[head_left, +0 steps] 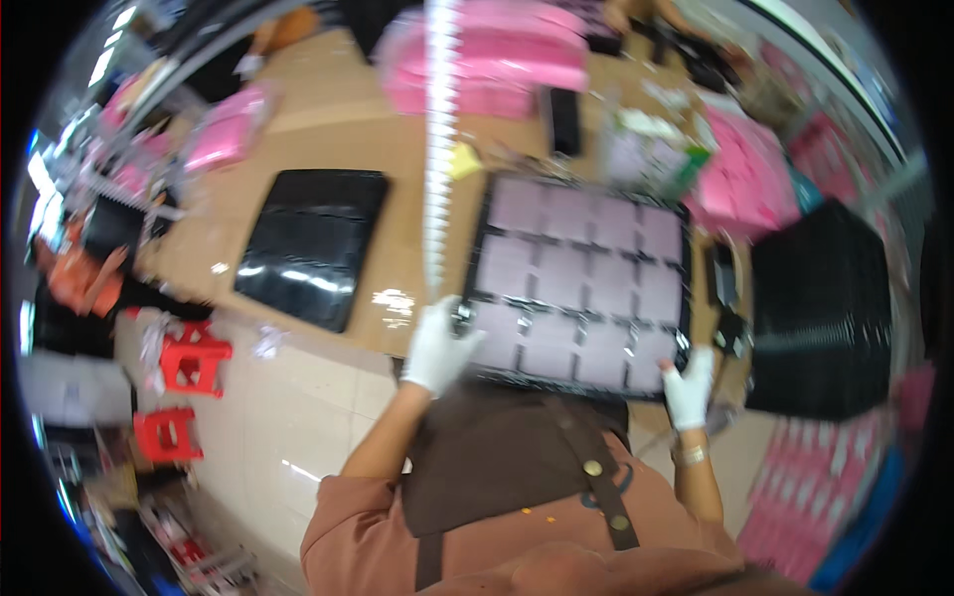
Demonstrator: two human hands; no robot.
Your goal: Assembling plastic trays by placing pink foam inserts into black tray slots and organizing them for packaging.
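Holding the black compartment tray (581,283) by its near edge, both gloved hands are closed on it. Left hand (437,348) grips the near-left corner, right hand (688,385) the near-right; the tray extends far across the counter (328,129).

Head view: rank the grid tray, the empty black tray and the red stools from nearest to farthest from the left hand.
From the left hand:
1. Grid tray, touching it, just to its right.
2. Empty black tray, on the table to its left.
3. Red stools, on the floor, far left.
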